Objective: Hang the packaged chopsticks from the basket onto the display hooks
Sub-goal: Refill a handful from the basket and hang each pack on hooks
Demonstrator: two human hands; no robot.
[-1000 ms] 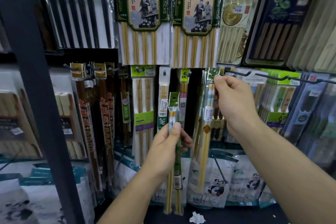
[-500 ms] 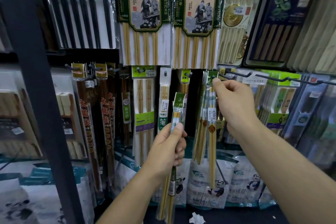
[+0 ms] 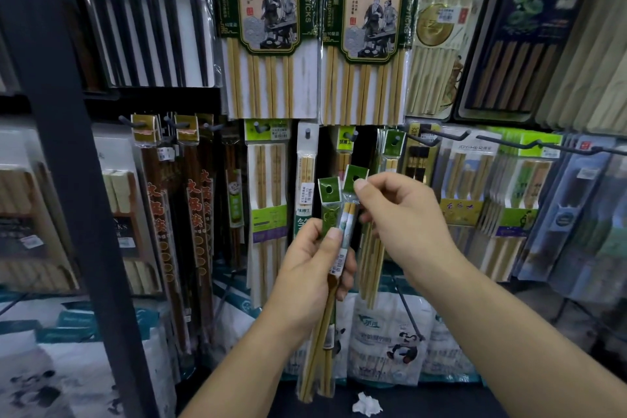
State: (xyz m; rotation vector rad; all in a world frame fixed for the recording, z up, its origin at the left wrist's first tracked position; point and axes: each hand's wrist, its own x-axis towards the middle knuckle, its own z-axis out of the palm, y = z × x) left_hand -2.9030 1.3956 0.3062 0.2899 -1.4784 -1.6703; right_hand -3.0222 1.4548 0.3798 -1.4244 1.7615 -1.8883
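Note:
My left hand grips two slim packs of bamboo chopsticks with green header cards, held upright in front of the display. One pack stands straight. The other pack leans right, and my right hand pinches its green header beside the hanging hole. Just behind, on a hook, hang matching green-headed packs. The basket is out of view.
Rows of hooks carry other chopstick packs: dark brown ones at left, large bamboo sets above. Two long bare hooks jut out at right. A dark shelf post stands at left. A crumpled white scrap lies below.
My right hand left the pack hanging on the hook and came down to the packs in my left hand, now pinching one header. My left hand rose slightly.

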